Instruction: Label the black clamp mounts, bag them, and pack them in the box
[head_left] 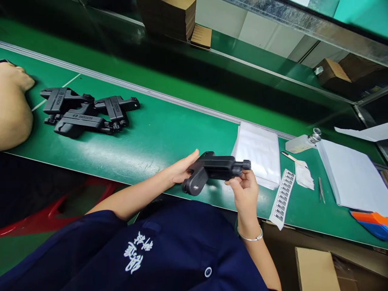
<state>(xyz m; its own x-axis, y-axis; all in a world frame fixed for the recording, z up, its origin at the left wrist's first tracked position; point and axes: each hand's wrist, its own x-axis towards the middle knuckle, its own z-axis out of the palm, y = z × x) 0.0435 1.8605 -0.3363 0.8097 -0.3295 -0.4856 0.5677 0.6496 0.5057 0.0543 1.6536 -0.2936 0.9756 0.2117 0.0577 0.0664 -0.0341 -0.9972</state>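
Both hands hold a black plastic device just above the green table's front edge. It has a rounded foot at its left end and a narrow ribbed knob at its right; its exact kind I cannot tell. My left hand is closed around its left end, with the thumb up and the other fingers mostly hidden behind it. The fingers of my right hand are bent against the underside by the knob. Several similar black devices marked BOSCH lie in a group on the table to the left.
Right of my hands lie a stack of clear plastic bags, a sticker strip, a brush, a white cloth, tweezers, a bottle and white sheets. Another person's arm rests at far left.
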